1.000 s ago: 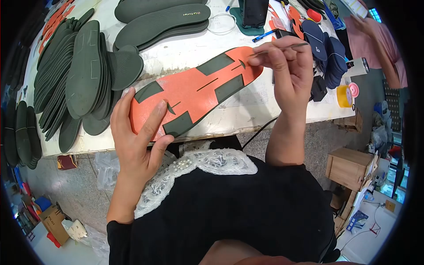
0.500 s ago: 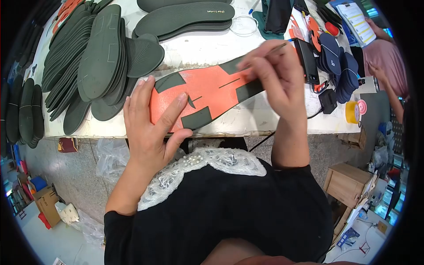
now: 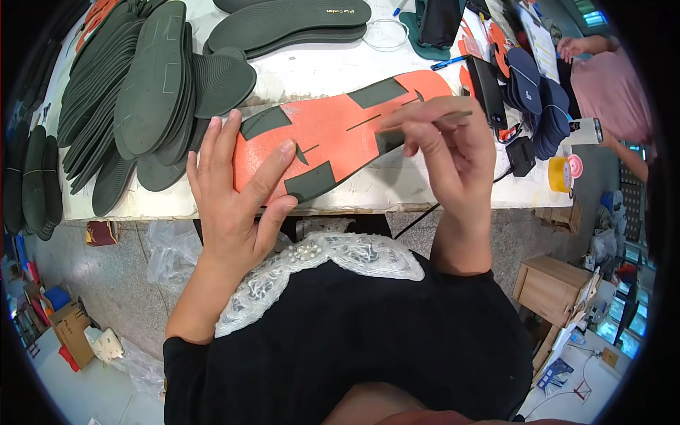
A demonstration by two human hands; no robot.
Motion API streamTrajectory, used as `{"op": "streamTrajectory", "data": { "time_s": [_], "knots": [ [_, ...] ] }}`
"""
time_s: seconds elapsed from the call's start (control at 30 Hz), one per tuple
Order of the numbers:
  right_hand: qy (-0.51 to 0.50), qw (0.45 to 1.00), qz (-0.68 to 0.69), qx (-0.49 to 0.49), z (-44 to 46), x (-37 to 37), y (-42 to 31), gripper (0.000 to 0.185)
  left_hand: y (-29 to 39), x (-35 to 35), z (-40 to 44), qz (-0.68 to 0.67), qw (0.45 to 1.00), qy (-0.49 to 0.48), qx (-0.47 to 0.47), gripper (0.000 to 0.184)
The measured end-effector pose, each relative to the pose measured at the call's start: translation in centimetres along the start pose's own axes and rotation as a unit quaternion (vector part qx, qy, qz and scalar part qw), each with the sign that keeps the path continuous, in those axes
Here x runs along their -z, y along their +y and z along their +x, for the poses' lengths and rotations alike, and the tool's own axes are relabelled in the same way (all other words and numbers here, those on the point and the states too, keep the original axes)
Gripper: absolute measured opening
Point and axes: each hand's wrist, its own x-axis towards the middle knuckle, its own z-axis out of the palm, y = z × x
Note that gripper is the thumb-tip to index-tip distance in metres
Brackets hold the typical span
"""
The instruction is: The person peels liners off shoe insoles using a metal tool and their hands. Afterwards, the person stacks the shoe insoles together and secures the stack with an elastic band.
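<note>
An orange template (image 3: 326, 134) with cut-outs and slits lies over a dark green insole (image 3: 312, 182), whose green shows through the openings. My left hand (image 3: 237, 191) is spread over the wide left end, its fingers apart and pressing on the template. Above the right part is my right hand (image 3: 457, 152), its fingers pinched on a thin dark pen-like tool (image 3: 455, 115). Whether the tool's tip touches the insole is hidden by the fingers.
Stacks of green insoles (image 3: 152, 85) stand at the left, more insoles (image 3: 290, 25) at the back. Rightward are a black phone (image 3: 486, 88), navy insoles (image 3: 524, 88) and yellow tape (image 3: 559, 174). Another person's hand (image 3: 572, 47) shows at the far right.
My right hand has moved from the template's narrow tip back toward its right-hand lower cut-out, still with the tool. My left hand stays on the wide end, while the view has shifted.
</note>
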Motion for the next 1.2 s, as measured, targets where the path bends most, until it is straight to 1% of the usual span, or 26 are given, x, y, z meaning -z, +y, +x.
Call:
{"op": "streamTrajectory", "data": {
  "time_s": [0.03,0.07,0.2,0.23,0.4,0.47,0.53,0.57,0.7,0.73,0.87,0.9,0.97,1.03,1.07,1.13,1.2],
  "knots": [
    [0.022,1.0,0.007,-0.012,-0.1,-0.1,-0.1,0.006,0.0,0.0,0.1,-0.001,1.0,0.001,0.0,0.049],
    [0.023,1.0,0.005,-0.012,-0.1,0.2,-0.1,0.006,0.0,0.0,0.1,-0.003,1.0,0.001,-0.001,0.049],
    [0.072,0.994,-0.067,0.047,0.4,2.2,0.5,0.007,0.3,0.1,0.1,0.03,0.999,-0.01,0.002,0.049],
    [0.07,0.994,-0.066,0.047,0.6,1.8,0.4,0.007,0.2,0.1,0.1,0.032,0.999,-0.009,0.003,0.049],
    [0.019,0.999,-0.042,0.02,2.3,-2.9,-0.2,0.008,0.1,0.3,0.1,0.032,0.999,-0.002,0.0,0.05],
    [-0.077,0.991,-0.097,0.044,3.1,-4.4,-0.3,0.011,0.2,0.4,0.1,0.043,0.999,-0.012,-0.004,0.05],
    [-0.17,0.97,-0.156,0.071,3.6,-5.3,-0.4,0.014,0.2,0.4,0.2,0.05,0.999,-0.02,-0.009,0.051],
    [-0.175,0.97,-0.154,0.072,3.7,-5.6,-0.4,0.014,0.2,0.4,0.2,0.051,0.999,-0.017,-0.004,0.051],
    [-0.108,0.976,-0.135,0.136,3.9,-6.2,-0.4,0.013,-0.1,0.2,0.1,0.047,0.999,-0.009,-0.019,0.051],
    [-0.11,0.976,-0.133,0.136,4.0,-6.6,-0.5,0.013,-0.1,0.2,0.1,0.048,0.999,-0.009,-0.016,0.051],
    [-0.209,0.96,-0.165,0.092,4.7,-8.8,-1.8,0.009,-0.2,0.3,0.2,0.047,0.998,-0.023,-0.02,0.052],
    [-0.211,0.959,-0.165,0.092,4.6,-8.8,-2.1,0.009,-0.1,0.3,0.3,0.047,0.998,-0.022,-0.018,0.052],
    [-0.118,0.991,-0.068,0.011,3.7,-8.3,-3.1,0.011,0.1,0.2,0.4,0.043,0.999,-0.015,-0.009,0.051],
    [-0.023,0.996,0.029,-0.075,2.7,-7.6,-3.9,0.013,0.3,0.1,0.3,0.036,0.999,-0.01,0.003,0.049],
    [-0.025,0.996,0.029,-0.079,2.3,-7.2,-3.8,0.013,0.3,0.1,0.2,0.035,0.999,-0.011,0.007,0.049],
    [-0.118,0.992,-0.032,-0.001,1.2,-6.2,-2.9,0.013,0.1,0.0,0.3,0.03,1.0,-0.001,0.004,0.05],
    [-0.207,0.971,-0.093,0.075,0.1,-5.5,-2.4,0.013,0.1,-0.2,0.4,0.024,1.0,0.007,-0.001,0.05]
  ]
}}
